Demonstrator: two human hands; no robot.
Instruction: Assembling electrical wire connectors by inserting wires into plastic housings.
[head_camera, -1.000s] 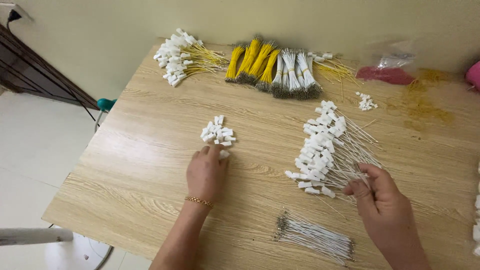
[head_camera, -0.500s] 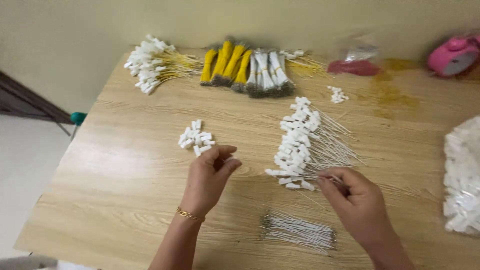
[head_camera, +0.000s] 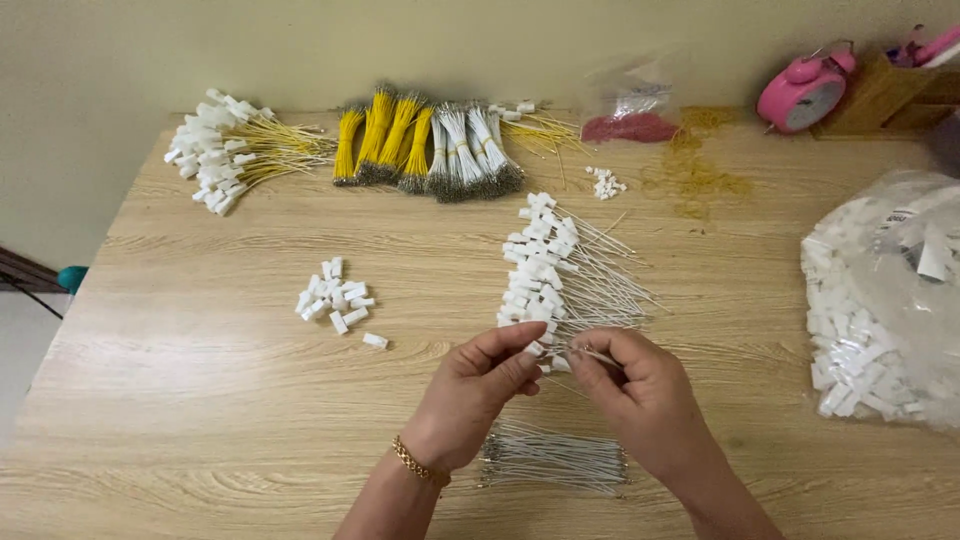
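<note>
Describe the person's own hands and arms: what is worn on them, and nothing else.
Both forearms are bare, with no sleeves in view and no gloves. The left hand has a thin gold chain bracelet around the wrist. The right hand wears nothing visible: no bracelet or watch. No rings can be made out on either hand.

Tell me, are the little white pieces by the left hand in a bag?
Out. The little white pieces lie loose on the bare table.

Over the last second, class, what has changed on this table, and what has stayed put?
The left hand left the small pile of white caps and came across to meet the right hand; both now pinch a cap and a thin wire between their fingertips. The camera view also shifted right. The capped wires, the bare wires and the bundles stayed put.
</note>
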